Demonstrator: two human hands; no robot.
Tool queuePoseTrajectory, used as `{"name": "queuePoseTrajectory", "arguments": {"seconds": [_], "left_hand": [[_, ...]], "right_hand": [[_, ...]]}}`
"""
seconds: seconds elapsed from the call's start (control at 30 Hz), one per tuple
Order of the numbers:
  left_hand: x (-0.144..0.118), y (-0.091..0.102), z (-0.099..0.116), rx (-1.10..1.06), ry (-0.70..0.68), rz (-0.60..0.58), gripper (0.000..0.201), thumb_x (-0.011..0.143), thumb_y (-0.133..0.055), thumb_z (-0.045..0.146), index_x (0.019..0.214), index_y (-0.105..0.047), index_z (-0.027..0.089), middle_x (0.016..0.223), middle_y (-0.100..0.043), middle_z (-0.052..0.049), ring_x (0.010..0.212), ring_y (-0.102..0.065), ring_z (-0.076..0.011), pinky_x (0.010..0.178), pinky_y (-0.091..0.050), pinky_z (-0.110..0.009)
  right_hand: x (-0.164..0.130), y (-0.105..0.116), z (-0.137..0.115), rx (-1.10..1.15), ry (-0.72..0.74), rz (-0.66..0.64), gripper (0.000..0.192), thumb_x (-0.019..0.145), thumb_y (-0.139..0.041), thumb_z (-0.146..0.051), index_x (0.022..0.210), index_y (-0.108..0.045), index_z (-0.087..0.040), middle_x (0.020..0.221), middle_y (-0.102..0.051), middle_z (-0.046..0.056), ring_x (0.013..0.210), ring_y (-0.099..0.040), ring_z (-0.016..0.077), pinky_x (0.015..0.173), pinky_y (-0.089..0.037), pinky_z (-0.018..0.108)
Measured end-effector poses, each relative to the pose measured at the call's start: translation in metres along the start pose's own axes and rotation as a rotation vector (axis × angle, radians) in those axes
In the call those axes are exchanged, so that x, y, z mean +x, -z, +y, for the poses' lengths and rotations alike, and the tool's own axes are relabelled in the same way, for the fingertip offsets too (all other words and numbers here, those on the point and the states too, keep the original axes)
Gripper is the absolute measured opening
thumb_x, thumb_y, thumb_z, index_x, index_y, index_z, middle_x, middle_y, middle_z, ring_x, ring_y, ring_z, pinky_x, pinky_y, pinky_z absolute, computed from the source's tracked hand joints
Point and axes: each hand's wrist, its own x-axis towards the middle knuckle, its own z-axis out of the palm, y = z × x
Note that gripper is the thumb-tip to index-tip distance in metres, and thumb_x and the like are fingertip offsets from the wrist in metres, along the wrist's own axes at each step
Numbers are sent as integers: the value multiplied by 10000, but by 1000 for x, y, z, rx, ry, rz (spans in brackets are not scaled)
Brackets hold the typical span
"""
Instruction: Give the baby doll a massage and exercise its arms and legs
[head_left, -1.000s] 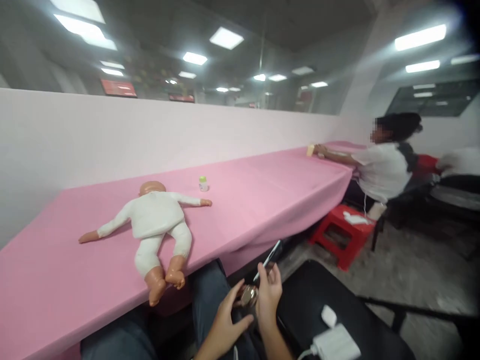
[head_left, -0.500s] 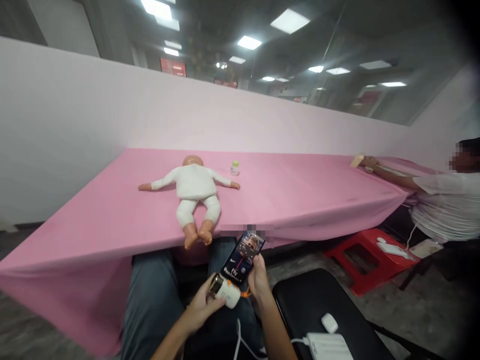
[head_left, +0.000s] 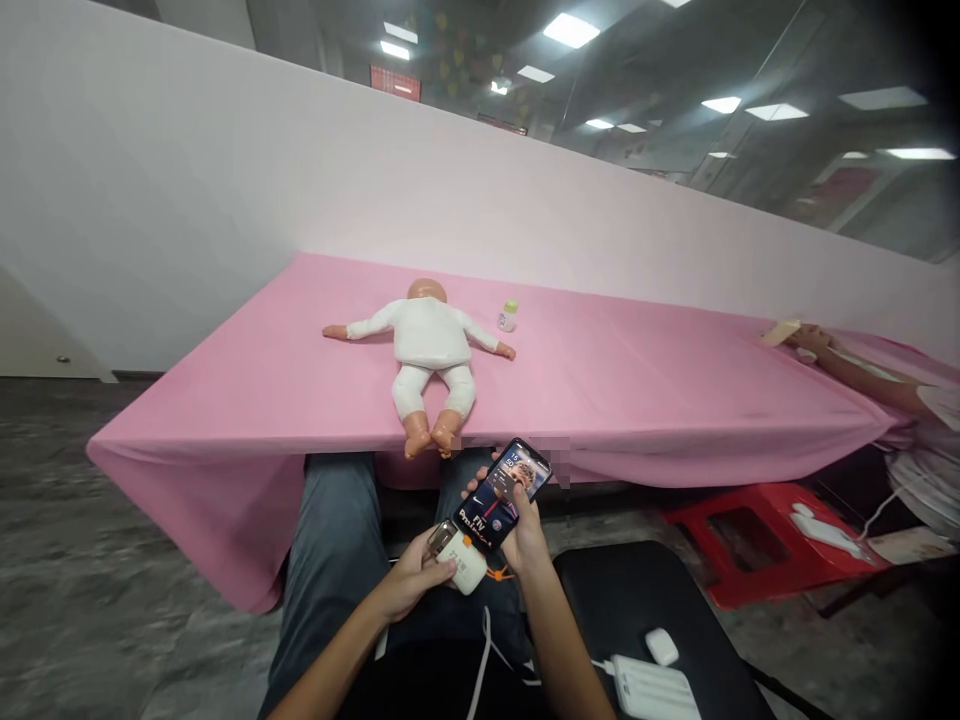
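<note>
My right hand [head_left: 527, 532] holds a smartphone [head_left: 504, 497] with its screen lit, the thumb lying over the glass and fingertips showing at the far edge. Below it, my left hand [head_left: 417, 577] grips a small white power bank [head_left: 462, 562] against the phone's lower end. An orange strap [head_left: 498, 574] hangs beside the power bank. Both hands are above my lap. Beyond them, a baby doll [head_left: 432, 335] in white clothes lies on the pink-covered table [head_left: 615, 370], arms spread and feet toward me. A small bottle with a green cap [head_left: 508, 316] stands near the doll's hand.
To my right, a black chair [head_left: 607, 580] bears a white power bank with a cable [head_left: 654, 688] and a white earbud case [head_left: 661, 646]. Past it is a red stool [head_left: 724, 520]. Another person's arm [head_left: 862, 370] reaches over the table. A pale wall [head_left: 225, 150] backs the table.
The view has turned left and down. My right thumb has moved onto the phone screen, and fingertips now show at its far edge. Both hands keep their hold.
</note>
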Motion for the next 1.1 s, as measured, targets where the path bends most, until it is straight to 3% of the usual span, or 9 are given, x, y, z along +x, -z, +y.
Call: {"name": "queuePoseTrajectory", "arguments": {"seconds": [0.13,0.27,0.47,0.63,0.8,0.97,1.1], "left_hand": [[-7,-2,9,103,-21,-62,670,755,-873,406,1324,-589,195,1173,-696,-89,1058,-661,-247,916,-509,-332],[-14,-9,24,147,-30,-147,560,785,-849,393,1248,-620,177,1060,-696,-59,969,-658,-213,867,-513,-303],[-20,-22,40,138,-37,-141,604,796,-841,388,1315,-604,190,1143,-701,-84,1056,-669,-264,943,-527,-378],[-21,-22,36,142,-36,-82,729,789,-844,427,1417,-546,207,1285,-681,-124,1125,-671,-290,999,-516,-412],[-21,-18,28,72,-41,-57,699,781,-853,427,1379,-574,199,1282,-687,-124,1130,-668,-296,978,-518,-395],[-21,-20,27,27,-34,-67,665,770,-861,427,1327,-599,176,1213,-711,-126,1097,-676,-298,952,-520,-390],[-23,-24,27,17,-25,-74,643,767,-865,418,1306,-608,179,1217,-706,-127,1073,-679,-284,926,-520,-369]], "right_hand": [[-14,-12,-1,0,24,8,600,807,-818,-449,1336,-589,-282,1039,-707,47,940,-699,240,1014,-531,569],[-25,-22,-7,5,60,-24,673,778,-838,-460,1368,-564,-288,1014,-697,48,931,-687,243,1034,-509,593],[-29,-26,-21,1,7,78,682,779,-794,-579,1362,-581,-296,1133,-706,70,1083,-677,295,1077,-466,610],[-28,-22,-27,9,-33,131,619,856,-693,-615,1365,-584,-280,1281,-689,96,1232,-630,327,1081,-462,608],[-29,-23,-40,-52,-69,4,683,829,-725,-612,1385,-574,-246,1358,-652,124,1291,-590,351,1092,-450,586],[-26,-27,-48,-131,-53,-36,782,728,-828,-587,1373,-583,-220,1283,-686,139,1219,-635,377,1072,-463,580],[-25,-27,-37,-109,-13,-20,817,700,-833,-633,1364,-580,-231,1185,-712,124,1164,-659,367,1055,-481,592]]}}
